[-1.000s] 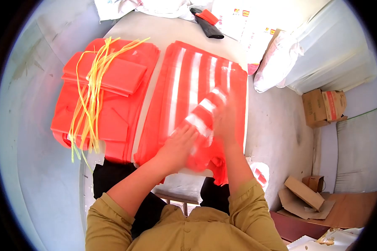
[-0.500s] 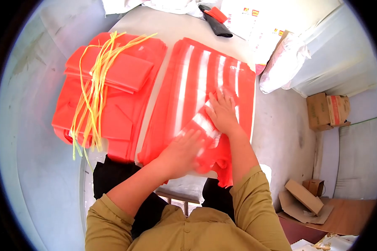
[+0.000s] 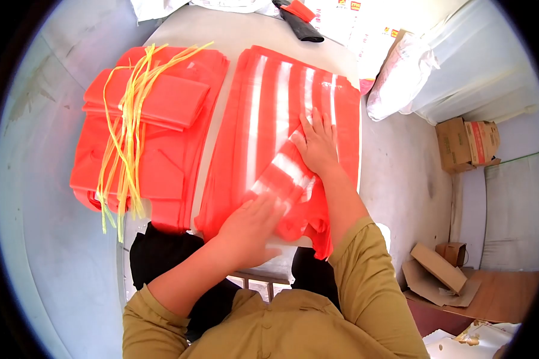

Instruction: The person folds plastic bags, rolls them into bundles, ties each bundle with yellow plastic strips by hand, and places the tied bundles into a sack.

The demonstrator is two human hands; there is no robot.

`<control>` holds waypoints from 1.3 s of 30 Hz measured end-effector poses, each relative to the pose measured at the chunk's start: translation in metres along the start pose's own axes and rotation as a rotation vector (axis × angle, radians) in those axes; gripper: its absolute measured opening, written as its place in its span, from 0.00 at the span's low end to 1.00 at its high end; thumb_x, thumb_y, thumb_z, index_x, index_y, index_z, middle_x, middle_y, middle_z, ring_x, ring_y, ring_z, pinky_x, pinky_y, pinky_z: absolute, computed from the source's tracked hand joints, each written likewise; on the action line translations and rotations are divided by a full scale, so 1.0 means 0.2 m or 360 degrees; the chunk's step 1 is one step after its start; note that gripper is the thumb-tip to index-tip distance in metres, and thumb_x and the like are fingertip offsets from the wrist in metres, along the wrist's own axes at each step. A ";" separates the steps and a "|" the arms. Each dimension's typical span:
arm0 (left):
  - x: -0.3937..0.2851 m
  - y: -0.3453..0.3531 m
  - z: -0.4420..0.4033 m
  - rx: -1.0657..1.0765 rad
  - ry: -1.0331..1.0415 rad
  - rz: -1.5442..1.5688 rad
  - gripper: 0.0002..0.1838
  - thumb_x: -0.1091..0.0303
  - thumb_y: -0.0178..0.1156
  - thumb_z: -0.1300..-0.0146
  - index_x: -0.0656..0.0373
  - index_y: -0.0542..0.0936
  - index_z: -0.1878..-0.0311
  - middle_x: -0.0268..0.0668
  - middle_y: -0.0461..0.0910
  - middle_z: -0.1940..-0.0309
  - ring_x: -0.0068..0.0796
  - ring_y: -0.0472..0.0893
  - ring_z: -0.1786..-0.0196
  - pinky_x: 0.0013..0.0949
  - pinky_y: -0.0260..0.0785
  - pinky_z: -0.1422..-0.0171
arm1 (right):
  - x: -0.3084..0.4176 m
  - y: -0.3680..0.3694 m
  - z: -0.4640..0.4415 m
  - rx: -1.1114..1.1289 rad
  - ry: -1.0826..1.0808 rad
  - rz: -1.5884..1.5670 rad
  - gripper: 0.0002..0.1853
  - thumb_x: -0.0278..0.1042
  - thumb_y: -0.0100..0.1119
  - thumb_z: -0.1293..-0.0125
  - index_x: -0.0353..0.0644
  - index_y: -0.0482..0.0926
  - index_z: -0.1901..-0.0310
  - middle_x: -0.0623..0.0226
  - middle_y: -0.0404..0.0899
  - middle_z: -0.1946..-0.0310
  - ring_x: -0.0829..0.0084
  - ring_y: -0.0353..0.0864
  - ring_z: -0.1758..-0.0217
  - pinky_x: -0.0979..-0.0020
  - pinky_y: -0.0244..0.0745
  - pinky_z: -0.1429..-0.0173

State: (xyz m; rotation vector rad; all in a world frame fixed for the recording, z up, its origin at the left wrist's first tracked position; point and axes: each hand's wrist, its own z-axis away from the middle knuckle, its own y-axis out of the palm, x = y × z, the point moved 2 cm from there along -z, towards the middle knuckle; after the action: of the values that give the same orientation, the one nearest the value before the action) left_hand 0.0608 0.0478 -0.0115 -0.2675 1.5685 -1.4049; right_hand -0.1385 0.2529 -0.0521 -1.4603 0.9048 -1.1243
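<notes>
A stack of thin red plastic sheets with white stripes (image 3: 269, 107) lies on the table in front of me. Its near part is folded over at a slant, making a striped flap (image 3: 290, 170). My right hand (image 3: 318, 143) presses flat on the top of this flap, fingers spread. My left hand (image 3: 250, 230) rests at the flap's lower left edge, its fingers stretched out and a little blurred. At the near right, the plastic hangs crumpled over the table edge.
Left of the stack lies a pile of folded red plastic (image 3: 161, 143), with yellow strips (image 3: 129, 125) draped across it. A black roll (image 3: 302, 27) sits at the back of the table (image 3: 233, 27). Cardboard boxes (image 3: 468, 143) stand at the right, and flattened cardboard (image 3: 437, 275) lies lower right.
My left hand has shifted slightly down and left along the flap. The right hand stays pressed on the plastic. The whole view has tilted slightly.
</notes>
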 end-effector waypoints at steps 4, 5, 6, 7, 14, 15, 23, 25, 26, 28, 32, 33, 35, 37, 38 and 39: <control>-0.04 0.01 0.01 -0.0003 -0.0059 -0.0174 0.56 0.36 0.68 0.37 0.61 0.58 0.16 0.57 0.57 0.17 0.54 0.56 0.14 0.51 0.48 0.12 | -0.01 0.02 0.00 -0.0071 -0.0006 0.0017 0.37 0.60 0.50 0.21 0.52 0.62 0.17 0.55 0.49 0.13 0.48 0.42 0.10 0.45 0.37 0.11; -0.05 0.00 0.01 -0.0034 -0.0065 -0.0204 0.56 0.36 0.68 0.37 0.61 0.58 0.16 0.57 0.59 0.18 0.53 0.58 0.15 0.51 0.48 0.12 | -0.01 0.03 0.00 -0.0102 -0.0009 0.0034 0.37 0.59 0.51 0.21 0.51 0.62 0.17 0.55 0.50 0.14 0.47 0.43 0.11 0.45 0.39 0.11; -0.06 -0.01 0.02 -0.0065 -0.0073 -0.0236 0.56 0.35 0.68 0.37 0.60 0.59 0.16 0.57 0.61 0.19 0.53 0.60 0.15 0.51 0.48 0.12 | 0.02 0.00 0.01 -0.0132 -0.0014 0.0046 0.38 0.58 0.53 0.22 0.49 0.62 0.17 0.54 0.51 0.14 0.47 0.44 0.11 0.46 0.40 0.11; -0.07 -0.02 0.01 -0.0074 -0.0094 -0.0223 0.54 0.36 0.69 0.38 0.61 0.61 0.18 0.56 0.65 0.21 0.52 0.63 0.17 0.52 0.49 0.12 | 0.03 -0.02 0.02 -0.0102 0.0065 -0.0077 0.38 0.56 0.55 0.22 0.48 0.61 0.17 0.51 0.51 0.14 0.46 0.44 0.11 0.47 0.42 0.12; 0.04 -0.15 -0.02 -0.0125 -0.0282 0.0348 0.29 0.58 0.65 0.30 0.63 0.75 0.31 0.54 0.85 0.45 0.53 0.83 0.38 0.51 0.73 0.31 | -0.06 0.02 0.33 -0.0541 0.0193 -0.0828 0.41 0.39 0.64 0.30 0.36 0.59 0.20 0.38 0.59 0.21 0.41 0.60 0.20 0.51 0.58 0.18; 0.06 -0.17 -0.02 -0.0049 -0.0371 0.0462 0.25 0.62 0.63 0.29 0.64 0.77 0.33 0.54 0.86 0.48 0.54 0.84 0.41 0.50 0.76 0.36 | -0.04 0.01 0.38 -0.0619 0.0149 -0.0837 0.42 0.37 0.65 0.31 0.36 0.59 0.20 0.38 0.62 0.23 0.41 0.64 0.22 0.52 0.62 0.20; 0.18 -0.12 0.02 -0.0272 -0.0193 0.0698 0.15 0.74 0.56 0.26 0.64 0.81 0.40 0.53 0.87 0.50 0.55 0.84 0.44 0.49 0.77 0.39 | 0.09 -0.06 0.29 -0.0453 0.0409 -0.1771 0.45 0.33 0.69 0.31 0.32 0.55 0.18 0.46 0.62 0.21 0.57 0.68 0.23 0.61 0.71 0.25; 0.18 -0.10 0.03 -0.0233 -0.0177 0.0863 0.15 0.74 0.57 0.27 0.65 0.81 0.41 0.53 0.86 0.51 0.55 0.84 0.45 0.48 0.77 0.39 | 0.14 -0.08 0.27 -0.0425 0.0519 -0.1944 0.48 0.34 0.71 0.32 0.34 0.53 0.17 0.46 0.64 0.23 0.58 0.70 0.24 0.62 0.73 0.27; 0.19 -0.10 0.03 -0.0210 -0.0163 0.0945 0.14 0.74 0.57 0.28 0.65 0.82 0.42 0.53 0.86 0.51 0.55 0.84 0.45 0.48 0.77 0.39 | 0.16 -0.09 0.26 -0.0403 0.0537 -0.1862 0.49 0.35 0.72 0.32 0.35 0.52 0.17 0.45 0.65 0.24 0.59 0.71 0.25 0.62 0.74 0.28; 0.18 -0.11 0.03 -0.0125 -0.0149 0.0990 0.15 0.74 0.59 0.29 0.65 0.82 0.42 0.53 0.86 0.52 0.54 0.85 0.45 0.47 0.77 0.40 | 0.18 -0.06 0.28 -0.0350 0.0543 -0.1669 0.52 0.37 0.73 0.34 0.38 0.50 0.16 0.45 0.68 0.26 0.59 0.74 0.27 0.62 0.76 0.30; 0.17 -0.15 0.00 0.0090 -0.0124 0.0929 0.15 0.73 0.61 0.31 0.65 0.83 0.44 0.52 0.86 0.52 0.55 0.85 0.46 0.47 0.77 0.41 | 0.23 -0.02 0.39 -0.0153 0.0470 -0.1325 0.56 0.39 0.76 0.37 0.42 0.48 0.15 0.44 0.73 0.30 0.59 0.81 0.35 0.62 0.80 0.36; 0.16 -0.15 0.01 0.0075 -0.0109 0.0927 0.14 0.74 0.61 0.31 0.65 0.83 0.44 0.52 0.86 0.53 0.52 0.85 0.47 0.46 0.78 0.42 | 0.24 -0.03 0.42 -0.0089 0.0460 -0.1268 0.56 0.39 0.76 0.37 0.42 0.48 0.15 0.44 0.74 0.31 0.59 0.83 0.36 0.62 0.81 0.37; 0.15 -0.16 0.02 0.0049 -0.0068 0.0915 0.14 0.74 0.60 0.31 0.65 0.83 0.44 0.50 0.86 0.54 0.47 0.86 0.49 0.44 0.78 0.43 | 0.23 0.01 0.45 -0.0093 0.0323 -0.1261 0.58 0.36 0.76 0.38 0.42 0.45 0.14 0.43 0.76 0.33 0.60 0.84 0.40 0.61 0.82 0.40; 0.13 -0.20 0.02 0.0182 -0.0259 0.1183 0.13 0.75 0.60 0.31 0.65 0.83 0.45 0.47 0.86 0.56 0.40 0.86 0.51 0.41 0.78 0.45 | 0.25 0.01 0.45 -0.0029 0.0315 -0.1302 0.59 0.32 0.76 0.39 0.42 0.43 0.14 0.43 0.76 0.33 0.61 0.84 0.40 0.61 0.82 0.40; 0.13 -0.21 0.03 0.0242 -0.0360 0.1319 0.13 0.75 0.60 0.31 0.65 0.83 0.46 0.45 0.86 0.57 0.37 0.86 0.52 0.39 0.78 0.46 | 0.25 0.01 0.45 0.0008 0.0390 -0.1506 0.59 0.30 0.76 0.39 0.42 0.43 0.14 0.43 0.76 0.33 0.61 0.83 0.39 0.61 0.82 0.39; 0.16 -0.18 0.02 -0.0005 -0.0372 0.1383 0.12 0.75 0.60 0.31 0.65 0.83 0.46 0.44 0.86 0.58 0.34 0.86 0.53 0.38 0.78 0.46 | 0.27 -0.02 0.45 0.0053 0.0463 -0.1711 0.60 0.27 0.76 0.39 0.41 0.42 0.14 0.44 0.75 0.33 0.62 0.83 0.38 0.61 0.82 0.39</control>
State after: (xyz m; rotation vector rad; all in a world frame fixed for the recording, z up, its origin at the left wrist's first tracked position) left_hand 0.0325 0.0126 0.0029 0.2310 1.2499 -0.6594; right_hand -0.0379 0.2268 -0.0413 -1.8191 0.2110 -2.1502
